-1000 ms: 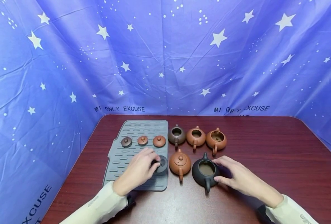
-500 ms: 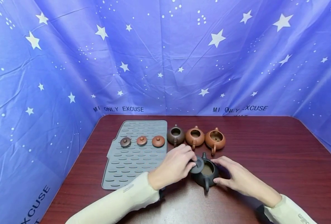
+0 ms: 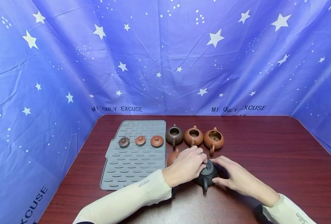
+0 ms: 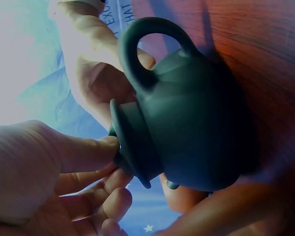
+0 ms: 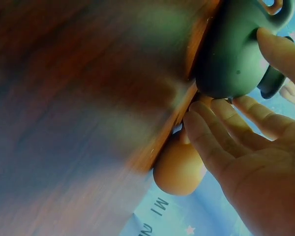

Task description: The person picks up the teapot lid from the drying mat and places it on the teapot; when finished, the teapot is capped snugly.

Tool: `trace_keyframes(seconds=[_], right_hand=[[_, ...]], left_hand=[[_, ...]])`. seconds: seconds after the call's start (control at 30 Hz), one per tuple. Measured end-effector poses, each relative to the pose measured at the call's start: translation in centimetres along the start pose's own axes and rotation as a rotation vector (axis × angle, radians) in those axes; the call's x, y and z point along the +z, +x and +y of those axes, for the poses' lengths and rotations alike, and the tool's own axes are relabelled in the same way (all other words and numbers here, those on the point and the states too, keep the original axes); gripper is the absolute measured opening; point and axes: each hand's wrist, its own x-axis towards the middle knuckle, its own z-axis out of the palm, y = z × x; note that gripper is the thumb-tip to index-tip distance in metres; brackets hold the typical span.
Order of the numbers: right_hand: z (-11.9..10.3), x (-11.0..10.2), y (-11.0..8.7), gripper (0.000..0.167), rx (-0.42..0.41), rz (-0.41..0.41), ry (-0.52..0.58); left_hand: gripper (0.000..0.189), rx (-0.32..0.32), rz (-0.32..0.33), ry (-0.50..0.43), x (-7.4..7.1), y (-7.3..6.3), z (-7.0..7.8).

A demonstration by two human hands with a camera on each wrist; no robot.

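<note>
A black teapot [image 3: 205, 181] stands on the table, its handle facing the person. My right hand [image 3: 236, 178] holds its body from the right side, thumb near the handle and fingers toward the spout, as the right wrist view also shows. Between thumb and fingers, my left hand [image 3: 185, 165] pinches the knob of the black lid [image 3: 209, 168]. In the left wrist view that lid [image 4: 130, 147] is right at the pot's mouth, its wide rim standing out from the body. An orange-brown teapot [image 3: 171, 159] is mostly hidden behind my left hand.
A grey ridged mat [image 3: 131, 165] lies at left, bearing a dark brown lid [image 3: 124, 142] and two orange-brown lids [image 3: 140, 141] [image 3: 157, 141]. Behind my hands stand a lidless dark brown teapot [image 3: 174, 137] and two lidless orange-brown teapots [image 3: 193, 140] [image 3: 213, 142].
My left hand has carried the black lid rightward from the mat, past the orange-brown teapot, onto the black teapot's mouth. My right hand has stayed at the black teapot.
</note>
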Motion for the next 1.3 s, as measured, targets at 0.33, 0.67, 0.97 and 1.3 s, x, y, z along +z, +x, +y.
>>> trace_keyframes(seconds=[0.33, 0.67, 0.97, 1.3], right_hand=[[-0.1, 0.1, 0.2, 0.054, 0.0, -0.011, -0.002], [-0.2, -0.2, 0.4, 0.053, -0.012, -0.007, 0.003], [-0.3, -1.7, 2.4, 0.053, 0.056, -0.024, 0.001], [-0.4, -1.9, 8.7, 0.052, -0.018, -0.069, 0.006]], left_hand=[[0.011, 0.002, 0.005, 0.033, 0.9, -0.1, 0.0], [0.013, -0.03, 0.004, -0.02, 0.1, -0.7, -0.6], [0.013, -0.134, 0.093, -0.135, -3.1, -3.8, -5.0], [0.011, -0.374, 0.162, -0.1, -5.8, -9.0, -12.0]])
